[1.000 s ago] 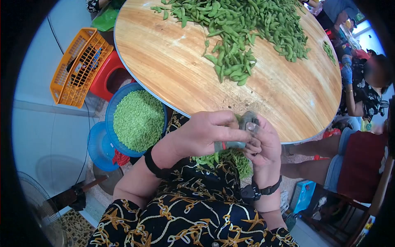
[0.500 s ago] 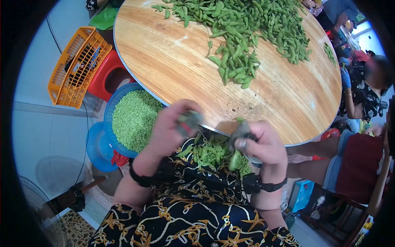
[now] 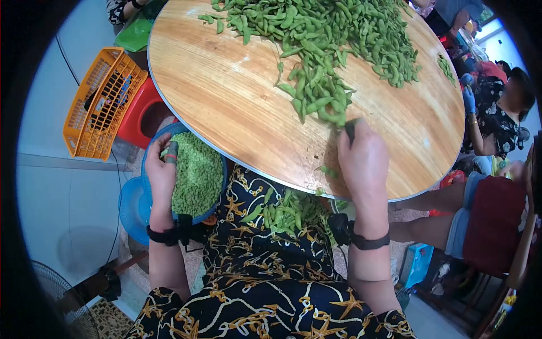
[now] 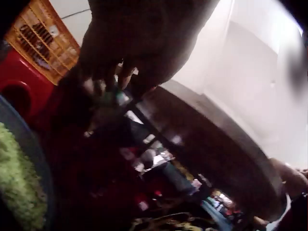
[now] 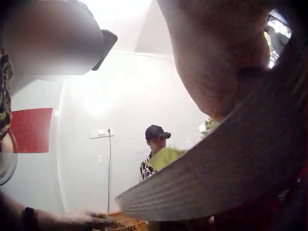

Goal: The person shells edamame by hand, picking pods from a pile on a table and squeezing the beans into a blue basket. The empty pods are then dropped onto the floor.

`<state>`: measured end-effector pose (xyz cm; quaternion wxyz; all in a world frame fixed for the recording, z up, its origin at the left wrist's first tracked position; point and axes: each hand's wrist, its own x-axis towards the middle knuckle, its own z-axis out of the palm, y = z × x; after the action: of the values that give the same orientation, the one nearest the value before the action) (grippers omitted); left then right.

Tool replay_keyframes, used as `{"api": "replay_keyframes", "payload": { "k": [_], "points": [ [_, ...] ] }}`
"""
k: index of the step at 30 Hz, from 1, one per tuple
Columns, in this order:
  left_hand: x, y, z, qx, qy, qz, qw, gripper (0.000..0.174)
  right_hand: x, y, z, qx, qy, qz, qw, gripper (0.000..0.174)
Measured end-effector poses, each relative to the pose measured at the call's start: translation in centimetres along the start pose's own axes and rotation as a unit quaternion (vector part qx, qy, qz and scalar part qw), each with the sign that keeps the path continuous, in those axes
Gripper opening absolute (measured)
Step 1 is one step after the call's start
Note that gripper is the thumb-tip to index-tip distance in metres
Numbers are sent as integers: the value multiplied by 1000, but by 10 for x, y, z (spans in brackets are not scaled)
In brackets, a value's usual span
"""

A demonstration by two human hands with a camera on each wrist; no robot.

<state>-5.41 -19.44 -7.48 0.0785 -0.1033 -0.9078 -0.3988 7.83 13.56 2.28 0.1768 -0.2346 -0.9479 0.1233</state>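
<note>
In the head view, the left hand (image 3: 162, 175) is over the left side of a blue basin (image 3: 148, 195) of shelled green beans (image 3: 195, 178), thumb and fingers apart, with green wrapping on the thumb. The left wrist view shows that hand (image 4: 113, 79) dark, fingers hanging down. On the round wooden table (image 3: 226, 101), the right hand (image 3: 366, 161) bends its fingers at the near end of a heap of green pods (image 3: 322, 85). A dark cover shows on one of its digits; its other fingertips are hidden, and whether it pinches a pod cannot be seen.
More pods (image 3: 285, 212) lie below the table edge, in front of the patterned shirt (image 3: 265, 294). An orange crate (image 3: 96, 113) and a red stool (image 3: 132, 121) stand at the left, a fan (image 3: 51, 288) lower left. Other people are around the table's far and right sides.
The hands have moved apart from near the table's front edge: the left went left to the basin and its fingers spread, the right went forward to the pod heap.
</note>
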Motion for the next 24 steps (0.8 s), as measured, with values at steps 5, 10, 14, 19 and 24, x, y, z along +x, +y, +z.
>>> {"api": "replay_keyframes", "payload": {
  "k": [5, 10, 14, 19, 24],
  "points": [
    [-15, 124, 4, -305, -139, 46, 941, 23, -14, 23, -8, 191, -22, 56, 980, 19],
    [-28, 198, 49, -368, -379, -8, 849, 30, -17, 29, -31, 624, -169, 246, 722, 10],
    [-30, 214, 81, -625, -444, -158, 622, 30, -26, 37, -30, 728, -269, 261, 574, 14],
    [-33, 217, 87, -662, -407, -142, 613, 16, -39, 16, -38, 685, -275, 198, 645, 21],
    [-40, 223, 84, -582, -335, -139, 728, 11, -47, 18, -38, 680, -307, 125, 654, 26]
  ]
}}
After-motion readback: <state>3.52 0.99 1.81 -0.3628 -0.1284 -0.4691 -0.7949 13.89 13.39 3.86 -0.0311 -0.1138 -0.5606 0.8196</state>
